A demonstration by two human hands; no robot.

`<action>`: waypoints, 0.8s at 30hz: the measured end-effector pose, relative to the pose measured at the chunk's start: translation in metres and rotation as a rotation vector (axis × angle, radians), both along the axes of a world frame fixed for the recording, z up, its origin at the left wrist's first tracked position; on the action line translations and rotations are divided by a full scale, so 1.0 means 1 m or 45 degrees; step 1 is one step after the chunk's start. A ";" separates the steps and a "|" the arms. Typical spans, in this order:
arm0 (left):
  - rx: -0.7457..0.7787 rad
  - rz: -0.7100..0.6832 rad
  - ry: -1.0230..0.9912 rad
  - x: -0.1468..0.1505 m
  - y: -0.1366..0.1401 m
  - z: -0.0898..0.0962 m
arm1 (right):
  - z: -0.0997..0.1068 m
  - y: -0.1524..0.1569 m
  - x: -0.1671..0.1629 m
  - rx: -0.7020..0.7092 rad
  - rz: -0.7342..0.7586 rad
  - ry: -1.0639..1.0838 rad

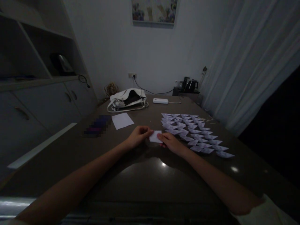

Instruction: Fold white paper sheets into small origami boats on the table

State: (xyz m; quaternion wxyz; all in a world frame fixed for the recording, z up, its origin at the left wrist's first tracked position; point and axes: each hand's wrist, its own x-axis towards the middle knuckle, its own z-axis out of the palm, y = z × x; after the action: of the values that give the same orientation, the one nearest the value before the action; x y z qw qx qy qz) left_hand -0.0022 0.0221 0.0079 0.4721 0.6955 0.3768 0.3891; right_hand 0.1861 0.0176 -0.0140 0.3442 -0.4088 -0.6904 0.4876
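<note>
Between my two hands is a small folded piece of white paper (155, 137), raised just over the dark table. My left hand (140, 136) pinches its left edge between thumb and fingers. On the opposite edge my right hand (172, 142) grips it, thumb on top and fingertips underneath. Rows of folded paper boats (197, 136) stand on the table to the right, close beyond my right hand. Flat white paper sheets (122, 120) lie to the left, past my left hand.
A white handbag (127, 99) sits at the table's far left, and a white power bank (160, 101) with a short cable lies at the back. A blurred dark blue and purple object (97, 126) is at the left. A cabinet (47, 103) lines the left wall.
</note>
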 end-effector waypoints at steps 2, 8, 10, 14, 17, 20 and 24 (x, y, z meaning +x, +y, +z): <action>0.018 0.006 0.014 0.000 0.000 0.001 | -0.001 0.001 0.000 0.013 -0.024 0.006; 0.073 0.053 0.011 0.000 0.003 -0.002 | -0.002 0.000 0.000 0.014 0.005 0.040; 0.087 0.063 0.007 0.000 0.003 -0.002 | -0.002 0.001 0.000 0.062 0.027 0.014; 0.092 0.052 0.012 -0.002 0.002 -0.001 | -0.001 0.002 0.001 0.187 -0.035 -0.041; 0.084 0.030 0.017 -0.002 0.002 -0.001 | -0.001 0.003 0.002 0.197 -0.104 0.037; 0.057 -0.029 0.039 -0.001 0.000 -0.001 | 0.001 0.005 0.003 0.178 -0.292 0.193; 0.037 -0.069 0.042 0.000 -0.003 -0.001 | 0.005 0.004 0.003 0.090 -0.338 0.292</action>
State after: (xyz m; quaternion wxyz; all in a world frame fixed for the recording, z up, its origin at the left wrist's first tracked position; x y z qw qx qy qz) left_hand -0.0018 0.0191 0.0070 0.4659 0.7186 0.3599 0.3702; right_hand 0.1891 0.0214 -0.0091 0.4963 -0.4257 -0.6031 0.4568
